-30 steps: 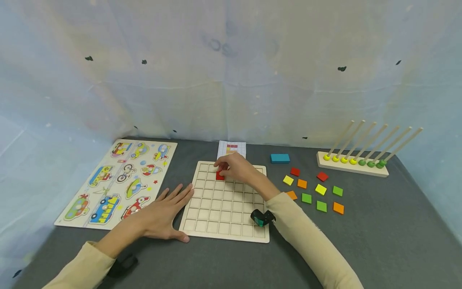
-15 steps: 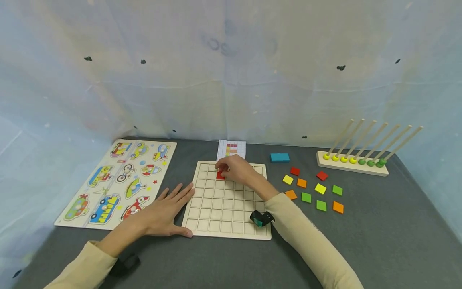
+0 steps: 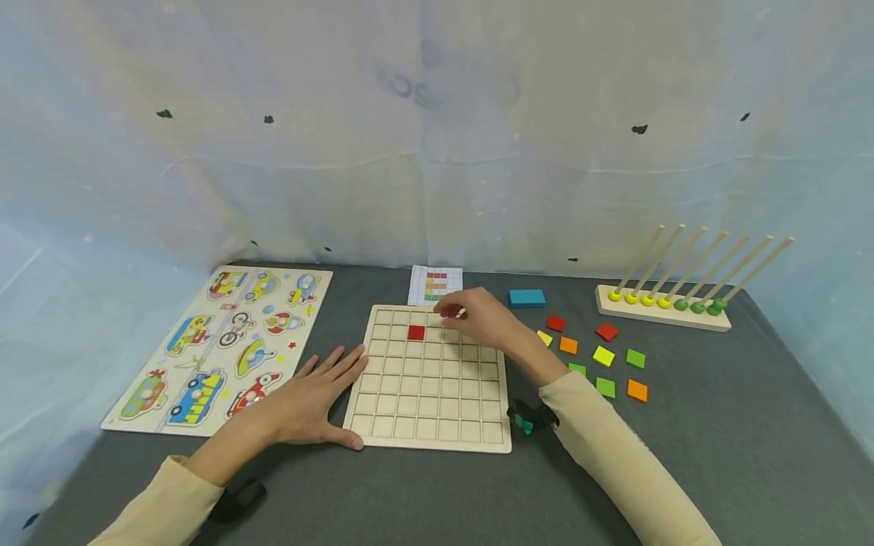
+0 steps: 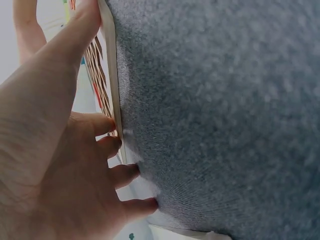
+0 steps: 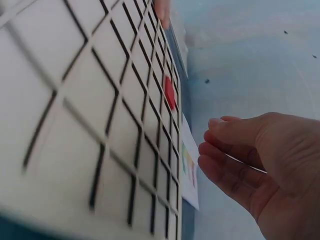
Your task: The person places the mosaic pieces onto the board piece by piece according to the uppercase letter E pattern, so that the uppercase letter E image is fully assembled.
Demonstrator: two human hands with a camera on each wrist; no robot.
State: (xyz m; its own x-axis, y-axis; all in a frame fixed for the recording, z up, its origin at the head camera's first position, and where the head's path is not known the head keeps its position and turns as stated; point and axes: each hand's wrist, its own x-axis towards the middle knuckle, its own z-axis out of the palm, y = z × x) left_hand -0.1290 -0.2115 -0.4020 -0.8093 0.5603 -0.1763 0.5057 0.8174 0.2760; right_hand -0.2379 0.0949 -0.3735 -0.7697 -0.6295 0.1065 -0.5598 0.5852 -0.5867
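Note:
A wooden grid board point(image 3: 426, 390) lies on the grey table, with one red square tile point(image 3: 416, 332) in a cell of its second row from the back. My left hand point(image 3: 310, 402) rests along the board's left edge, fingers spread and thumb at the near corner. In the left wrist view the fingertips point(image 4: 127, 172) touch the board's side and the table. My right hand point(image 3: 481, 317) hovers over the board's far right part, right of the red tile. In the right wrist view its fingers are loosely bent with nothing between them.
Right of the board lie several loose red, yellow, orange and green tiles point(image 3: 605, 356) and a blue block point(image 3: 526, 298). A pattern card point(image 3: 435, 284) sits behind the board. A peg abacus point(image 3: 662, 309) stands far right, a vehicle picture puzzle point(image 3: 217, 345) far left.
My right hand has let go of the red tile and moved right, leaving it in its cell. Before that, the board shifted slightly under my hands. My left hand stays at its edge.

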